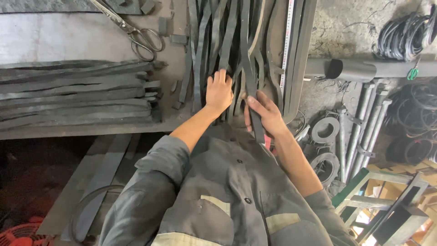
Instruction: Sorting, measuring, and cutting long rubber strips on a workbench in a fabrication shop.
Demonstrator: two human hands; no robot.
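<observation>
Two hands busy on a loose bunch of dark rubber strips (227, 41) spread across the worktop (91, 36), ends trailing off the near edge. Left hand (219, 93) flat and open, fingers pressed down on the bunch, not gripping anything. Right hand (266, 116) closed around one strip (253, 98), thumb on top, approx where it hangs over the edge twd the body. Looks floppy and light, prob grippy rather than slick, def not fragile; sags w/o support, so best pinched near an end. Neat stack of cut strips (77, 93) well off to the left, scissors (136, 32) behind it, metal rule (287, 45) just right of the bunch.
</observation>
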